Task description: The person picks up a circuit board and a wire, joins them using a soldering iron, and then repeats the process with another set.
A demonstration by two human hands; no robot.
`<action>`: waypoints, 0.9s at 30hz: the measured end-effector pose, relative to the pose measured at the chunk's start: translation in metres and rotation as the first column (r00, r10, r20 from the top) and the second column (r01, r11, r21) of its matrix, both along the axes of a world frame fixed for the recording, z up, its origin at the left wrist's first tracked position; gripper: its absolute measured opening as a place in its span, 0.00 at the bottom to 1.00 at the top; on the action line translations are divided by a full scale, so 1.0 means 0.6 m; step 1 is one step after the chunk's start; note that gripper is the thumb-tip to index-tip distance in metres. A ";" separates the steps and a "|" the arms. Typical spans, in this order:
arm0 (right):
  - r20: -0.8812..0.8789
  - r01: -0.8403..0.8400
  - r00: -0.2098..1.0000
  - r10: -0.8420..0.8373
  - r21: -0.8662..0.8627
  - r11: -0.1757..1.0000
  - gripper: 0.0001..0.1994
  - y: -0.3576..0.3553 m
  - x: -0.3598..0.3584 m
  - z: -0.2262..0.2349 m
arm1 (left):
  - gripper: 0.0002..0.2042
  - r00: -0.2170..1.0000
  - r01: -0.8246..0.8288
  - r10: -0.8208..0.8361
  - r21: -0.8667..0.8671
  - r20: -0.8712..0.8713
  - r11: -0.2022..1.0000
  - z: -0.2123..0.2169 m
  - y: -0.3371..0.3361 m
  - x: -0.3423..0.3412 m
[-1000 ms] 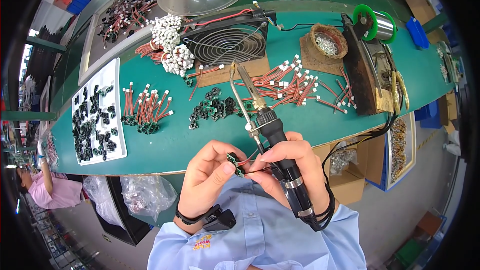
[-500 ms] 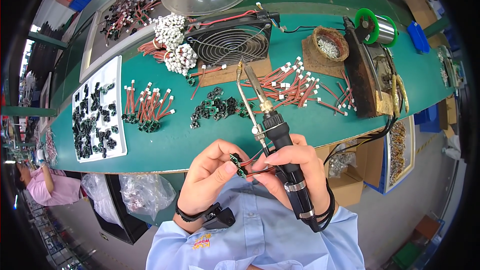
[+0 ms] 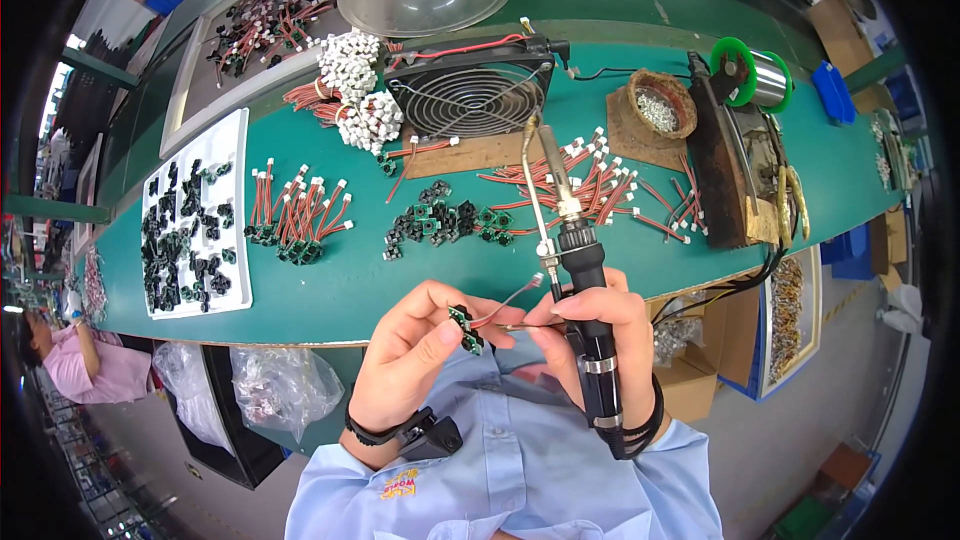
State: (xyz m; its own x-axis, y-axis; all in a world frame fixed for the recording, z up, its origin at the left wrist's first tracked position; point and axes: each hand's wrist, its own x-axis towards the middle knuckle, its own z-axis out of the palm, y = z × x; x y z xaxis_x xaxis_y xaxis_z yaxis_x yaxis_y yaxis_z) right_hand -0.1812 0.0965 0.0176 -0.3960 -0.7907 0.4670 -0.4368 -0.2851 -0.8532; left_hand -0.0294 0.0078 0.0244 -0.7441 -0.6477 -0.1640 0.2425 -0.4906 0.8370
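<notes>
My left hand (image 3: pixel 405 355) pinches a small green circuit board (image 3: pixel 465 330) between thumb and fingers, just beyond the bench's front edge. A thin wire lead (image 3: pixel 512 300) with a pale plug at its end rises from the board toward the right. My right hand (image 3: pixel 625 335) is wrapped round the black handle of a soldering iron (image 3: pixel 583 265), whose tip points up and away from the board. A metal feed tube (image 3: pixel 536 190) runs alongside the iron. Between the board and my right fingertips stretches a thin dark strand; whether it is wire or solder, I cannot tell.
On the green bench (image 3: pixel 350 310) lie a pile of small boards (image 3: pixel 440 220), wired boards (image 3: pixel 298 225) and red leads (image 3: pixel 600 180). Behind them stand a fan (image 3: pixel 470 100) and a round pot (image 3: pixel 660 105). A white tray (image 3: pixel 240 270) sits left, a solder reel (image 3: pixel 768 80) right.
The soldering iron has shifted right, farther from the board. The plug end of the lead now shows between my hands. My left hand keeps its pinch on the board.
</notes>
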 end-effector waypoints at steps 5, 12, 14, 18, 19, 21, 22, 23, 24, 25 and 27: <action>-0.030 0.063 0.997 -0.065 -0.054 0.997 0.23 -0.002 0.002 -0.015 | 0.10 0.994 0.062 -0.059 0.034 -0.094 0.997 -0.012 -0.010 0.006; -0.522 0.040 0.852 -0.040 -0.012 0.999 0.17 0.006 -0.017 -0.009 | 0.08 0.987 0.086 -0.060 0.175 -0.147 0.981 -0.013 -0.014 0.008; -0.569 0.042 0.821 -0.032 0.004 0.999 0.16 0.007 -0.019 -0.008 | 0.08 0.986 0.115 -0.086 0.211 -0.143 0.971 -0.012 -0.015 0.009; -0.606 0.071 0.794 -0.051 0.009 0.997 0.16 0.010 -0.019 -0.001 | 0.09 0.978 0.147 -0.106 0.231 -0.179 0.962 -0.012 -0.014 0.008; -0.499 0.070 0.865 -0.052 0.016 0.997 0.17 0.009 -0.018 0.001 | 0.09 0.978 0.148 -0.107 0.231 -0.180 0.962 -0.008 -0.011 0.007; -0.260 0.065 0.964 -0.054 0.031 0.997 0.20 0.007 -0.014 0.001 | 0.08 0.999 0.036 -0.037 0.057 0.015 0.998 0.004 -0.005 0.003; -0.259 0.067 0.964 -0.056 0.034 0.997 0.20 0.007 -0.010 0.001 | 0.08 0.994 -0.008 0.012 -0.039 0.108 0.999 0.005 -0.003 0.002; -0.117 0.014 0.993 -0.006 0.071 0.997 0.20 0.006 -0.004 0.001 | 0.08 0.994 -0.005 0.009 -0.037 0.110 0.999 0.004 -0.001 0.001; 0.030 -0.043 0.999 0.040 0.099 0.994 0.20 0.006 0.002 0.001 | 0.09 0.995 -0.005 0.012 -0.065 0.102 0.998 0.001 0.000 0.001; 0.176 -0.100 0.981 0.078 0.118 0.988 0.20 0.007 0.005 0.004 | 0.10 0.996 -0.002 0.011 -0.093 0.092 0.996 0.001 0.002 0.000; 0.257 -0.161 0.959 0.123 0.130 0.978 0.20 0.009 0.003 0.009 | 0.10 0.996 0.006 0.005 -0.118 0.086 0.993 0.000 0.003 -0.001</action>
